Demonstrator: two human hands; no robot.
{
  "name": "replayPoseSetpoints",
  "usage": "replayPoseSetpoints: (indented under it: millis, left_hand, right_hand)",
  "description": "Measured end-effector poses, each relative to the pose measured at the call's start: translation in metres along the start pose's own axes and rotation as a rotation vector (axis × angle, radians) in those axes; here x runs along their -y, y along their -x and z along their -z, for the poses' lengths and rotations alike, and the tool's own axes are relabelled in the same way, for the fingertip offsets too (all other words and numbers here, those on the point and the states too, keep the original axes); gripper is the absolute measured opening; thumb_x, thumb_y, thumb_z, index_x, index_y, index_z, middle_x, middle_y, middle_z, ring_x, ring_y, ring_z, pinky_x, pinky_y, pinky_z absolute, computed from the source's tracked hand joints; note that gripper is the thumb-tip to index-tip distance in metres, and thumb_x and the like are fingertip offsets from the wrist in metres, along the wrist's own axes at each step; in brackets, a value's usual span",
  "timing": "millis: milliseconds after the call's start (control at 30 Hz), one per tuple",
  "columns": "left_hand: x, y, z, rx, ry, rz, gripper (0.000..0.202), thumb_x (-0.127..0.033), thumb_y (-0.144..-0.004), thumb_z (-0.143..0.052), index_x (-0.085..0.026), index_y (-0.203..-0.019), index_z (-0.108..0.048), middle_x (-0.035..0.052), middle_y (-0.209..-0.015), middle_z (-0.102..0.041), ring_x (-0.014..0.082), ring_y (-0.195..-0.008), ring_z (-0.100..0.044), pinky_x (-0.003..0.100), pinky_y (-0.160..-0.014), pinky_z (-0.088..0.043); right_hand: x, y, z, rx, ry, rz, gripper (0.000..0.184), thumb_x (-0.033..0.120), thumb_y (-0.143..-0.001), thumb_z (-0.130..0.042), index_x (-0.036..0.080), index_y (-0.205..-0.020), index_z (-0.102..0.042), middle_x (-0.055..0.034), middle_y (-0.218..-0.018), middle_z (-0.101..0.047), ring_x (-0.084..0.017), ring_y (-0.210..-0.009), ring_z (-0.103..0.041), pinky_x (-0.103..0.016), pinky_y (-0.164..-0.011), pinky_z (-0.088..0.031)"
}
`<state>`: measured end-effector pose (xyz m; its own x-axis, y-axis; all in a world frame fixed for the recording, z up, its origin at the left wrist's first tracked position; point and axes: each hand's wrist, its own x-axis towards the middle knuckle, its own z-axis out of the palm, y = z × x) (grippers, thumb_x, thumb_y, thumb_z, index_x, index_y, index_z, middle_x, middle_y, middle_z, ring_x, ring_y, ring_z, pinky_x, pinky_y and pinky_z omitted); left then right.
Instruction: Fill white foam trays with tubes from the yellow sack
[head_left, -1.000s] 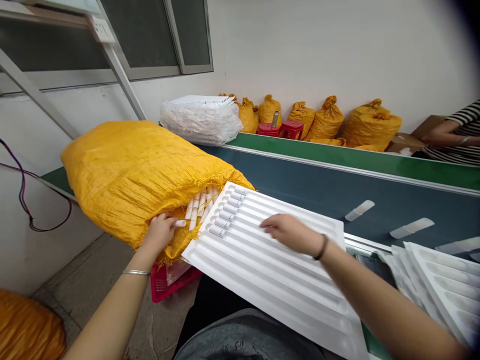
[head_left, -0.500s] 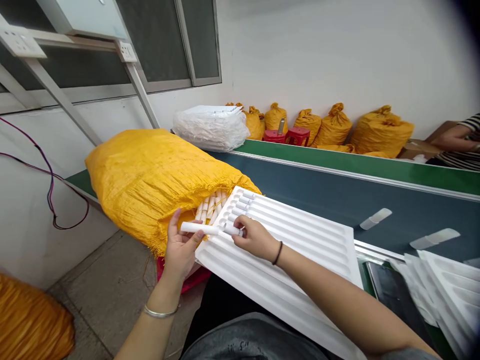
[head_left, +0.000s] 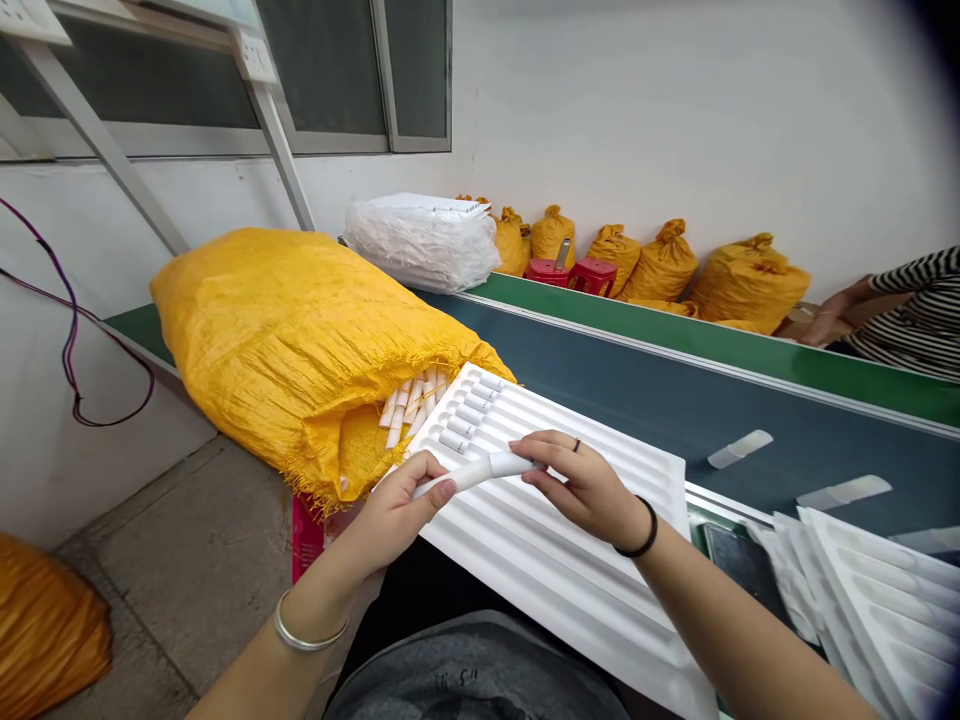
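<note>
A white capped tube (head_left: 476, 472) lies across both my hands above the tray, with a seam near its middle. My left hand (head_left: 405, 505) is closed round its near end, while the fingertips of my right hand (head_left: 574, 480) pinch the other end. Beneath is a white ridged tray (head_left: 600, 462) with long grooves, sloping across my lap. Several short white tubes with small dark print, among them one tube (head_left: 454, 440), rest in the grooves at its far left end. Beside the tray, a yellow woven sack (head_left: 300, 310) gapes open on more white tubes (head_left: 411, 402).
Beyond the tray runs a dark conveyor belt (head_left: 600, 370) with loose tubes (head_left: 740, 449) on it. At right are a phone (head_left: 742, 568) and stacked trays (head_left: 877, 580). A plastic-wrapped stack (head_left: 420, 245) stands behind the sack. A person in a striped sleeve (head_left: 919, 270) is at far right.
My right hand has let go of a tube in the tray's groove and now grips the far end of the tube in my left hand. Both hands have shifted right.
</note>
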<state>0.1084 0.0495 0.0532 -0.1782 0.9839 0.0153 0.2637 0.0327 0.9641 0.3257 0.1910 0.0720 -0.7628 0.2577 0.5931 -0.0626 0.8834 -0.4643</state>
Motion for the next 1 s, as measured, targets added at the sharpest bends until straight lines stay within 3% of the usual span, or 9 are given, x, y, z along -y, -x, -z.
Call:
replayPoseSetpoints:
  millis: [133,233,400,567,667,733,833,900,1000]
  left_hand:
    - [-0.009,0.0,-0.008,0.152,0.073,0.045,0.032,-0.052,-0.085,-0.053,-0.02,-0.084,-0.052,-0.0034,-0.067,-0.045,0.012,-0.061,-0.041,0.023,-0.057,-0.035]
    - [-0.014,0.003,-0.012,0.119,-0.016,-0.049,0.026,-0.045,-0.086,-0.056,-0.021,-0.094,-0.054,-0.0004,-0.084,-0.054,0.0144,-0.077,-0.049,0.025,-0.068,-0.04]
    - [-0.018,0.008,-0.015,0.048,-0.204,-0.192,0.018,-0.038,-0.09,-0.052,-0.02,-0.095,-0.052,-0.0011,-0.082,-0.055,0.0137,-0.073,-0.049,0.025,-0.066,-0.039]
    - [-0.018,0.012,-0.025,0.072,-0.195,-0.161,0.021,-0.041,-0.091,-0.05,-0.021,-0.092,-0.051,-0.0017,-0.078,-0.054,0.0128,-0.066,-0.049,0.024,-0.059,-0.04]
    - [-0.011,0.006,-0.024,0.149,-0.287,-0.145,0.024,-0.042,-0.089,-0.052,-0.021,-0.099,-0.051,0.0017,-0.088,-0.061,0.0164,-0.077,-0.058,0.027,-0.068,-0.047]
    - [0.0,-0.006,-0.011,0.157,-0.415,-0.137,0.041,-0.045,-0.084,-0.058,-0.02,-0.115,-0.049,0.0084,-0.11,-0.062,0.023,-0.098,-0.06,0.034,-0.083,-0.049]
    - [0.026,-0.037,0.023,-0.095,-0.659,0.0,0.053,-0.045,-0.086,-0.051,-0.014,-0.127,-0.042,0.0169,-0.13,-0.053,0.0287,-0.121,-0.05,0.041,-0.1,-0.041]
    - [0.046,-0.061,0.045,-0.252,-0.772,0.14,0.042,-0.037,-0.089,-0.044,-0.011,-0.122,-0.045,0.0192,-0.125,-0.056,0.0298,-0.119,-0.053,0.042,-0.098,-0.041]
    - [0.071,-0.089,0.059,-0.296,-0.819,0.242,0.042,-0.031,-0.085,-0.049,-0.008,-0.12,-0.042,0.022,-0.117,-0.06,0.0316,-0.107,-0.061,0.039,-0.087,-0.047]
  right_hand:
    - [0.005,0.002,0.003,0.101,-0.023,0.07,0.035,0.017,-0.093,-0.049,0.021,-0.128,-0.052,-0.011,-0.108,-0.061,-0.018,-0.102,-0.06,-0.031,-0.087,-0.052]
    - [0.006,0.003,0.0,0.104,-0.046,0.02,0.032,0.02,-0.094,-0.048,0.02,-0.126,-0.052,-0.0097,-0.102,-0.061,-0.017,-0.094,-0.061,-0.031,-0.082,-0.053]
    - [0.008,0.003,-0.002,0.066,-0.108,-0.037,0.029,0.02,-0.094,-0.048,0.021,-0.123,-0.053,-0.0091,-0.101,-0.063,-0.018,-0.093,-0.062,-0.032,-0.082,-0.053]
    - [0.015,0.012,-0.006,0.07,-0.104,-0.008,0.033,0.02,-0.095,-0.046,0.021,-0.128,-0.049,-0.0099,-0.102,-0.063,-0.018,-0.094,-0.062,-0.032,-0.082,-0.053]
    - [0.005,0.019,-0.011,0.164,0.044,-0.023,0.032,0.025,-0.094,-0.05,0.019,-0.125,-0.053,-0.0114,-0.101,-0.064,-0.02,-0.092,-0.062,-0.033,-0.081,-0.052]
    - [-0.017,0.022,-0.006,0.212,0.267,-0.187,0.026,0.03,-0.087,-0.059,0.019,-0.111,-0.063,-0.01,-0.097,-0.065,-0.021,-0.091,-0.061,-0.033,-0.083,-0.05]
    - [-0.068,0.028,0.025,0.115,0.589,-0.642,0.022,0.029,-0.081,-0.063,0.018,-0.1,-0.068,-0.0089,-0.093,-0.065,-0.021,-0.091,-0.06,-0.031,-0.085,-0.047]
    - [-0.106,0.036,0.055,-0.001,0.715,-0.877,0.029,0.026,-0.085,-0.055,0.011,-0.108,-0.064,-0.0147,-0.096,-0.064,-0.024,-0.09,-0.06,-0.033,-0.08,-0.047]
    - [-0.152,0.053,0.09,-0.04,0.8,-1.186,0.031,0.023,-0.084,-0.051,0.003,-0.106,-0.063,-0.0198,-0.088,-0.065,-0.024,-0.075,-0.061,-0.033,-0.065,-0.045]
